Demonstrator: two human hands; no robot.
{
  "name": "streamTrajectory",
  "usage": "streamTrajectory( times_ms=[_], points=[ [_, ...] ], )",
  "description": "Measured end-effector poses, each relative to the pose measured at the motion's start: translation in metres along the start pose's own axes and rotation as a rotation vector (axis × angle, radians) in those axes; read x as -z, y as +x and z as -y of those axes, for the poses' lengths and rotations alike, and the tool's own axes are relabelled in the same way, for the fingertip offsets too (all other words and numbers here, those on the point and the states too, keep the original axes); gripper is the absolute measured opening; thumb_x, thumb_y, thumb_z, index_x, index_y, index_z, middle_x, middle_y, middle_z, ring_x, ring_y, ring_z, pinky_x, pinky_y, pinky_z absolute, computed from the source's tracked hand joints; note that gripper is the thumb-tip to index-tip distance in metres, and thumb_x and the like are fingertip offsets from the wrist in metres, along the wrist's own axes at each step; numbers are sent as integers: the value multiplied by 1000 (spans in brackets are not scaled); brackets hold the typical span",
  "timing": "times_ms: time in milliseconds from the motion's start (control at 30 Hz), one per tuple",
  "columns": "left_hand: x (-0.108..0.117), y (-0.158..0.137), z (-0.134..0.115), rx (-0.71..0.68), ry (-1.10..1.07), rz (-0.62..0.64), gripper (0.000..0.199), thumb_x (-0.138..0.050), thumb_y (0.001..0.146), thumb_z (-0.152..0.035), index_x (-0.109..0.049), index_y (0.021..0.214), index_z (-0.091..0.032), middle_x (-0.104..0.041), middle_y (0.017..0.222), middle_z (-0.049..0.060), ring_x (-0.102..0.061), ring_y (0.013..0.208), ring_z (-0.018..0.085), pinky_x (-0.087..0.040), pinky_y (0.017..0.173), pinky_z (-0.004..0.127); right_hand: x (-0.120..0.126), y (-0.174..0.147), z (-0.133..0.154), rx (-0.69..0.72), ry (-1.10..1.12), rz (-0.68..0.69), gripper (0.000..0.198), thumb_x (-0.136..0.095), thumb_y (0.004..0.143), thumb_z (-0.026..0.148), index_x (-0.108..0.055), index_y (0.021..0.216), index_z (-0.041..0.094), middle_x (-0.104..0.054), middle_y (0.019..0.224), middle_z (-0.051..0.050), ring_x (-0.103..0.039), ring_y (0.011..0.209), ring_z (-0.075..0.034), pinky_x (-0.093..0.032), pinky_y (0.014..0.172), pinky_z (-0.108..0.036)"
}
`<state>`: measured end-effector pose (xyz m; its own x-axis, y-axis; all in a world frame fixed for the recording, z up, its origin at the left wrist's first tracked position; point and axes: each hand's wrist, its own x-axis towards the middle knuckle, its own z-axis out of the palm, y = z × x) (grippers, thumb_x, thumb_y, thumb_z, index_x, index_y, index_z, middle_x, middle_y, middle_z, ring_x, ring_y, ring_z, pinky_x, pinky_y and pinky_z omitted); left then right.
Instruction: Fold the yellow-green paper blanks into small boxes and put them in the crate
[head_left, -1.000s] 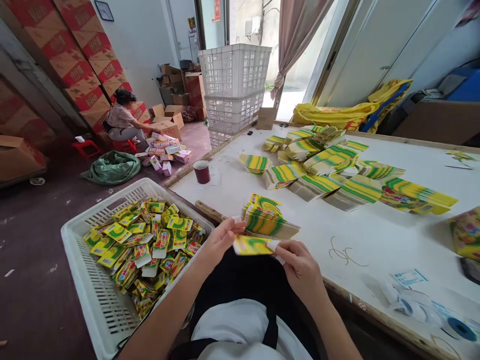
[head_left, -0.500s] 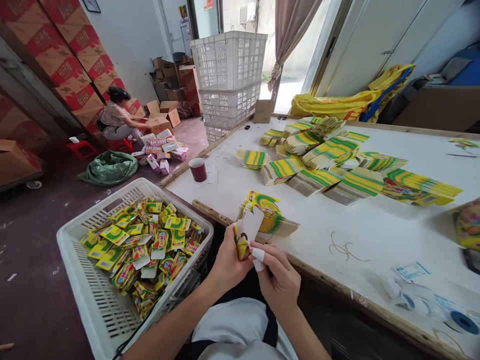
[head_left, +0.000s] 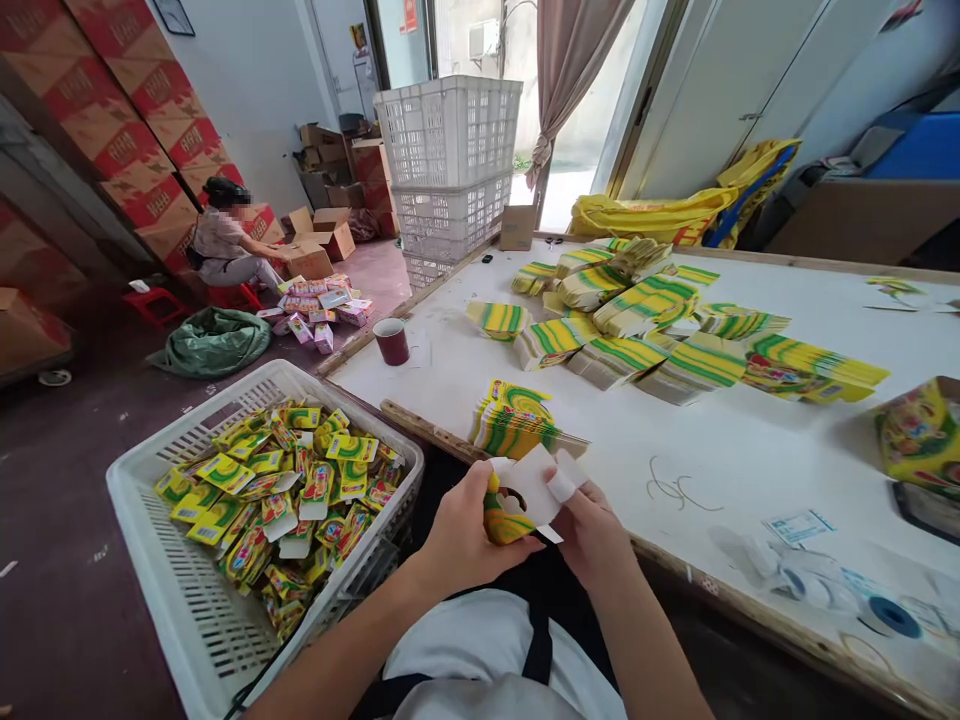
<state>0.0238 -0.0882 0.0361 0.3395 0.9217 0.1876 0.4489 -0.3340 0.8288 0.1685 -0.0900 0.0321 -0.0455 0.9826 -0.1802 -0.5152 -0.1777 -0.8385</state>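
Note:
Between my hands is a small yellow-and-green printed carton (head_left: 508, 522) with a cut-out window and white inner flaps. My left hand (head_left: 463, 520) grips its left side, the thumb at the top edge. On the right, my right hand (head_left: 596, 535) pinches a white flap, with white tape wrapped around fingertips. Just beyond my hands, a stack of flat cartons (head_left: 514, 415) stands on the table edge. To my left, a white plastic crate (head_left: 150, 560) holds many folded yellow cartons (head_left: 281, 500).
More bundled flat cartons (head_left: 645, 305) lie across the white table (head_left: 450, 385). A maroon mug (head_left: 391, 343) stands near its left edge, tape rolls (head_left: 889, 617) at right. Stacked crates (head_left: 454, 140) rise beyond. Another person (head_left: 229, 240) sits among boxes at far left.
The carton has come lower and slightly right, and its window and white inside now face me more. My right hand has shifted right and up to the flap.

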Motion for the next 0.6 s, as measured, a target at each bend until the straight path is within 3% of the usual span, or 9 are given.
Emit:
streamTrajectory(
  times_ms=[67, 133, 200, 300, 400, 500, 600],
  points=[
    [-2, 0, 2, 3, 17, -43, 66, -78, 63, -39, -40, 115, -22, -65, 98, 5, -63, 87, 24, -51, 77, 37, -6, 0, -16, -174, 167, 23, 34, -78, 62, 50, -69, 79, 21, -72, 73, -2, -66, 71, -22, -53, 69, -34],
    [-2, 1, 5, 30, 11, -49, 73, -79, 63, -37, -38, 121, -22, -66, 100, 6, -64, 90, 25, -52, 80, 38, -10, 0, -32, -243, 253, 20, 37, -80, 58, 53, -71, 77, 23, -75, 78, -3, -68, 78, -24, -53, 76, -36],
    [-1, 2, 8, 60, -8, -35, 79, -80, 63, -35, -35, 126, -22, -66, 105, 6, -65, 94, 25, -52, 82, 38, -11, -1, -42, -213, 275, 25, 45, -74, 59, 65, -72, 79, 25, -76, 90, -4, -68, 91, -26, -52, 85, -38],
    [2, 5, 12, 98, -27, -37, 80, -79, 65, -34, -33, 129, -22, -65, 111, 7, -64, 97, 24, -52, 82, 37, -5, -3, -44, -71, 213, 81, 64, -57, 65, 80, -71, 99, 27, -71, 115, -7, -60, 112, -31, -49, 94, -45],
    [0, 7, 15, 108, 22, -47, 70, -77, 65, -33, -37, 122, -22, -65, 105, 6, -64, 92, 24, -52, 79, 36, 1, -4, -39, 3, 113, 55, 65, -60, 68, 76, -67, 111, 28, -65, 126, -9, -57, 118, -32, -47, 96, -48],
    [-6, 6, 17, 63, 70, -4, 56, -75, 64, -28, -41, 109, -24, -65, 100, 4, -65, 89, 22, -51, 77, 35, -3, -1, -35, -17, 44, -86, 58, -67, 68, 67, -68, 108, 25, -69, 119, -9, -60, 113, -31, -46, 99, -46],
    [-8, 5, 16, 49, 94, 46, 50, -70, 64, -24, -40, 104, -25, -65, 99, 3, -65, 86, 22, -51, 74, 34, -9, 1, -30, -1, -59, -109, 53, -75, 67, 55, -67, 109, 23, -70, 114, -7, -62, 108, -29, -45, 100, -44]
  ],
)
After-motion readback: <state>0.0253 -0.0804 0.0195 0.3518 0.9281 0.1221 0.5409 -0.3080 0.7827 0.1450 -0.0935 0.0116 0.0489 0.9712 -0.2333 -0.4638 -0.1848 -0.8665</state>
